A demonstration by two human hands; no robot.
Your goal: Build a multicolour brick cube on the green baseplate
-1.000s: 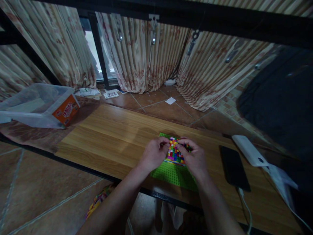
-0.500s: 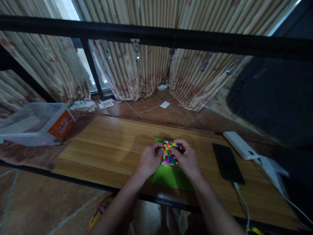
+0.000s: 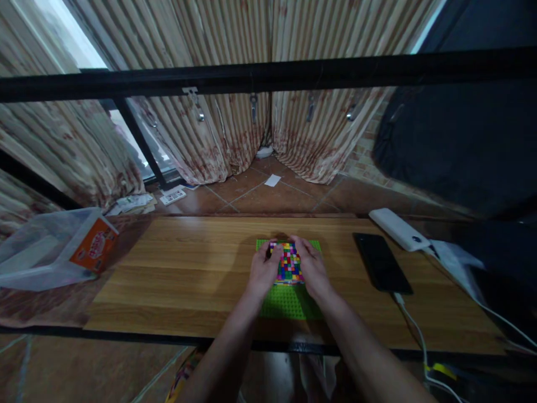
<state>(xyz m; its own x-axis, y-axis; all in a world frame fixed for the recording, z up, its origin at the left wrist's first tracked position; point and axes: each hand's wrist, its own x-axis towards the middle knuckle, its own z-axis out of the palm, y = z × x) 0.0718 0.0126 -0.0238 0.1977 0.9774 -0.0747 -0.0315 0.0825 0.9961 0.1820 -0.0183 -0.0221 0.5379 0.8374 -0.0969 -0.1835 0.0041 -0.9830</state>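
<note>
One long wooden tabletop [image 3: 180, 268] with a pale plank grain spans the view, set over a brown tiled floor [image 3: 268, 198], with striped beige curtains [image 3: 235, 129] hanging behind it and a black metal bar [image 3: 268, 78] crossing in front of them. At the far left lies a clear plastic storage tub on its side with an orange label [image 3: 54, 252]. On the right of the tabletop rests a flat black phone [image 3: 380, 262] with a white cable [image 3: 413, 330] running from its near end, and just beyond it lies a white oblong power bank [image 3: 398, 228].

Near the middle of the tabletop, flat on the wood, sits a bright green studded baseplate [image 3: 289, 302]. On its far half stands a block of small multicoloured bricks [image 3: 287, 267], red, yellow, blue and green, packed tightly together. The left hand [image 3: 263, 270] lies against the left side of the block, fingers curled inward and close together, tips touching the block's far left corner. The right hand [image 3: 312, 267] lies against the right side, fingers likewise bent and drawn together over the far right edge. Whether any single brick is pinched between fingertips cannot be told, being too small and dim.
</note>
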